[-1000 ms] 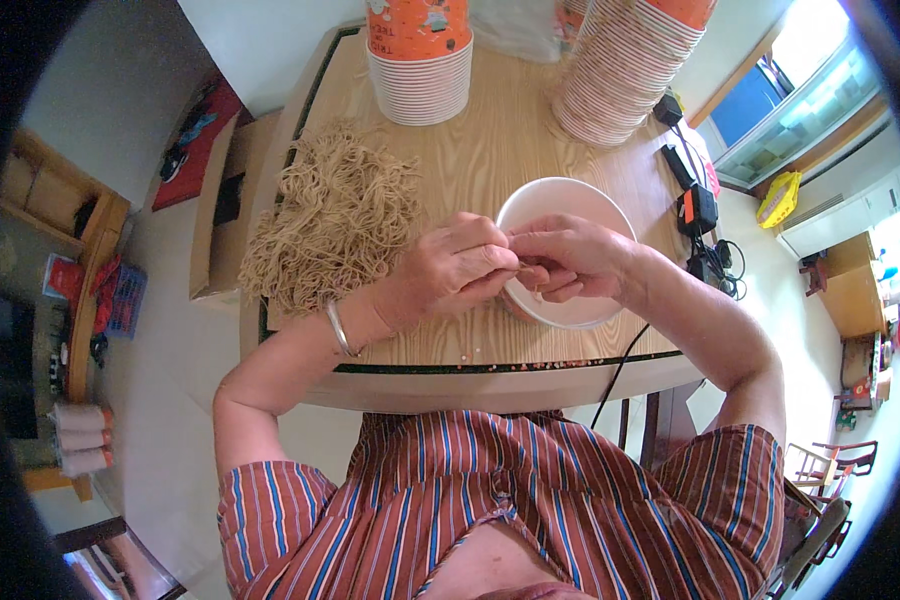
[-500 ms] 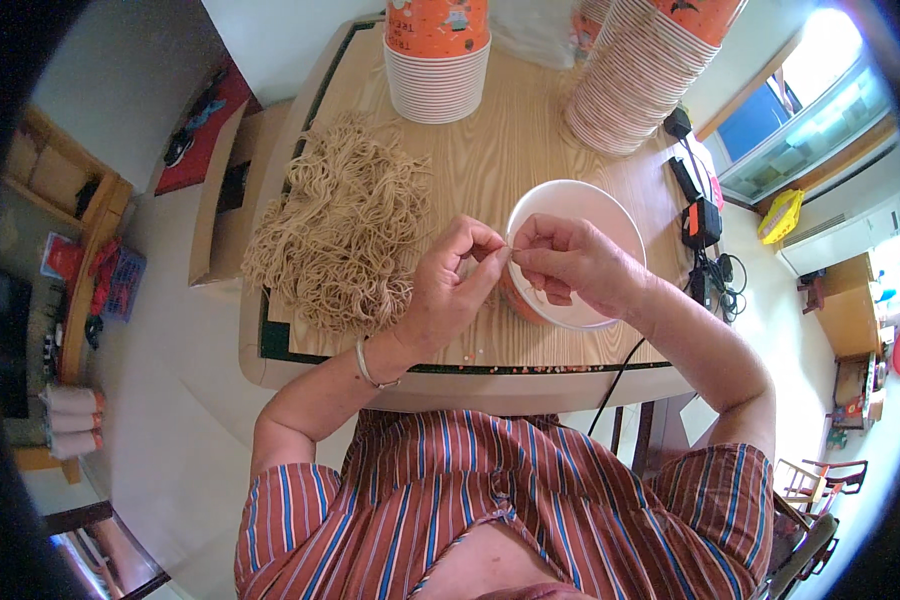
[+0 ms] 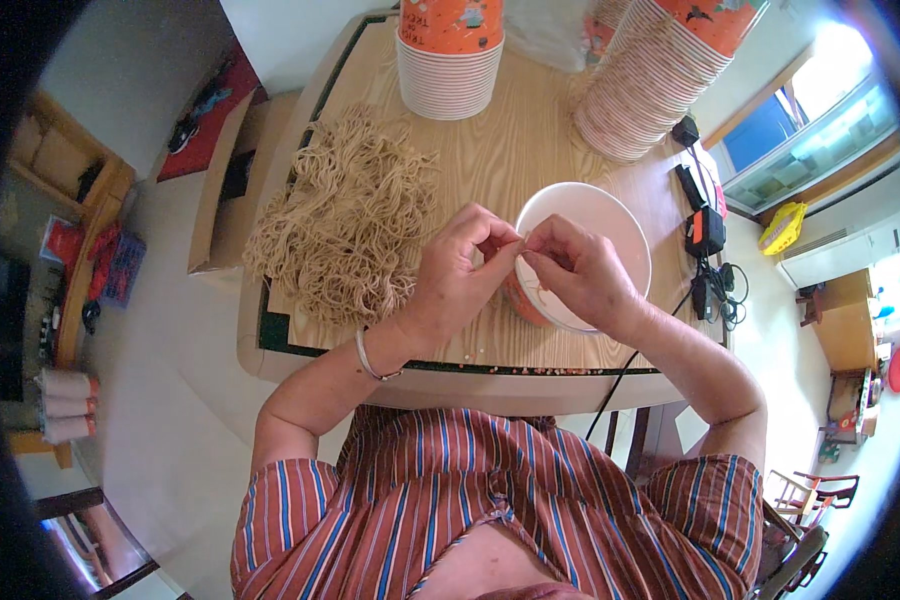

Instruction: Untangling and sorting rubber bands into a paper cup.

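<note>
Above the near left rim of a white-lined paper bucket (image 3: 615, 228), the fingertips of both hands meet. My left hand (image 3: 458, 272) is closed in a pinch between thumb and forefinger. My right hand (image 3: 592, 278) is pinched too, over the bucket's mouth, with its thumb and forefinger against the left fingertips. Whatever lies between them is too small to make out. The bucket's orange outer wall shows a little under the hands. To the left of my left hand lies a loose heap of tan cord (image 3: 345, 225), tangled in many loops.
A nested stack of orange buckets (image 3: 450, 75) stands at the back; another stack (image 3: 650, 90) leans at the far right. Black power adapters and cables (image 3: 705, 235) run along the table's right edge. Small bits lie along the dark front edge (image 3: 530, 370). An open cardboard box (image 3: 215, 215) stands left.
The right hand has tilted slightly, its fingers curling inward, while the fingertips stay together. The whole view has shifted a little. Cord heap and bucket look unchanged.
</note>
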{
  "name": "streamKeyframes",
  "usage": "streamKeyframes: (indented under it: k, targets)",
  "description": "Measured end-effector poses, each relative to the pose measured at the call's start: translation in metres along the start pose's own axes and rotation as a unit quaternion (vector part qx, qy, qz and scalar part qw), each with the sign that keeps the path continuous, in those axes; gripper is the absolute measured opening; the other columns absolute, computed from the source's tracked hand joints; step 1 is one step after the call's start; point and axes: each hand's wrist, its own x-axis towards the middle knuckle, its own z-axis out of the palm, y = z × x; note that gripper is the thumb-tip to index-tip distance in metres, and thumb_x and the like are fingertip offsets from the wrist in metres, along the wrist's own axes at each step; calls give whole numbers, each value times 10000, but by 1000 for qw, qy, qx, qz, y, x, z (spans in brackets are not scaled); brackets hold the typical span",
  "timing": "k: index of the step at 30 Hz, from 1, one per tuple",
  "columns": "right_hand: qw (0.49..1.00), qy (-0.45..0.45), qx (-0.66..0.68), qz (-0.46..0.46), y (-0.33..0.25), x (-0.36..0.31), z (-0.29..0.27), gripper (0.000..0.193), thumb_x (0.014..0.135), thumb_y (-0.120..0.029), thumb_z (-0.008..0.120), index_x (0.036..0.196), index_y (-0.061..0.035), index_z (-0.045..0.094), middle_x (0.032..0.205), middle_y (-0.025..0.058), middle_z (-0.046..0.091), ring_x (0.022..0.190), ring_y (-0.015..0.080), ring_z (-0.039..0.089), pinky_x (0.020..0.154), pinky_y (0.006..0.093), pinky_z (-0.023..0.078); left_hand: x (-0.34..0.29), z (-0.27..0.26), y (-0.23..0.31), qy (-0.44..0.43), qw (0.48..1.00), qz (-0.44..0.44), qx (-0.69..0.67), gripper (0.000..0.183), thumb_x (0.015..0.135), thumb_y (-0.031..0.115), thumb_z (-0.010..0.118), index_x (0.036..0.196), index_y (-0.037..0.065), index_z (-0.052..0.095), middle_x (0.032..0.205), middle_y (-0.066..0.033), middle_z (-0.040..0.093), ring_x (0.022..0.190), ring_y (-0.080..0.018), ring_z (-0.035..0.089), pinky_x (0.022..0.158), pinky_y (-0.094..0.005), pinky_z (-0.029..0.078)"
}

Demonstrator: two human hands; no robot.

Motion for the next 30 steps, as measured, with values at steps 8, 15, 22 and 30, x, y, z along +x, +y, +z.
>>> streamKeyframes:
  k: [8,15,22,30]
  targets:
    - [999,10,36,16,2,0,2,146,916,-118,643,931,10,574,704,72,622,628,117,604,574,295,505,2,-5,2,-25,980,125,152,114,807,-16,693,906,21,648,874,-94,602,799,-236,616,702,-330,508]
    - [999,21,33,5,7,1,2,121,913,-96,629,942,7,574,728,81,631,666,121,622,587,293,508,9,-16,9,-81,970,142,179,116,807,6,700,908,13,644,875,-96,603,797,-247,623,671,-338,518]
    - [1000,27,-8,-1,6,0,1,144,897,-110,638,958,9,583,784,121,662,694,147,638,634,323,521,10,-12,2,-99,988,76,93,114,827,-4,688,916,10,618,858,-86,581,770,-196,629,679,-308,518]
    - [998,53,-7,28,-2,-1,3,144,898,-112,641,968,3,590,798,111,669,710,139,644,659,320,524,7,-9,2,-75,996,53,22,111,831,-24,674,909,13,605,871,-73,566,754,-167,603,686,-278,506]
